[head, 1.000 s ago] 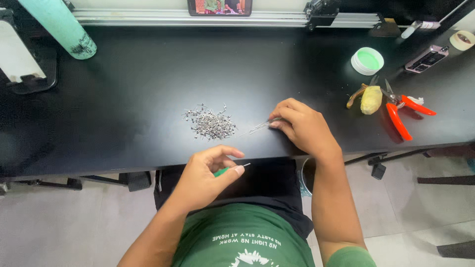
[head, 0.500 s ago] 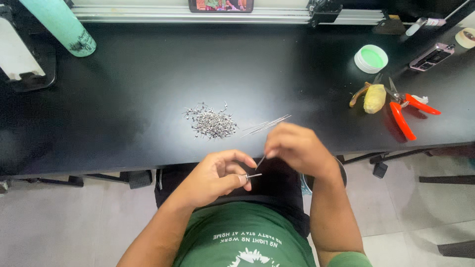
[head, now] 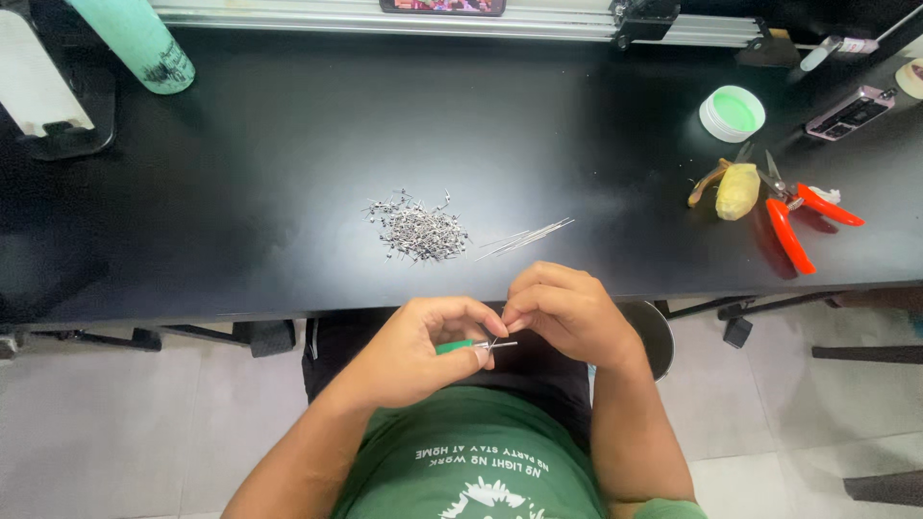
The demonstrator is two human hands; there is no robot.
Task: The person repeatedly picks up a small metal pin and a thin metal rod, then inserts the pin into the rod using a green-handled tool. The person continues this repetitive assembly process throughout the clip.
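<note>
Fingers (head: 481, 354) of both hands pinch a thin metal pin (head: 500, 344) and green tool (head: 454, 346).

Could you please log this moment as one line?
left hand: holds green tool | right hand: pinches thin pin | pile of small metal parts: on table

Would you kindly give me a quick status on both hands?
Left hand pinching small green-handled tool. Right hand holding thin pin against its tip. Both off the black table; nothing blocking.
</note>
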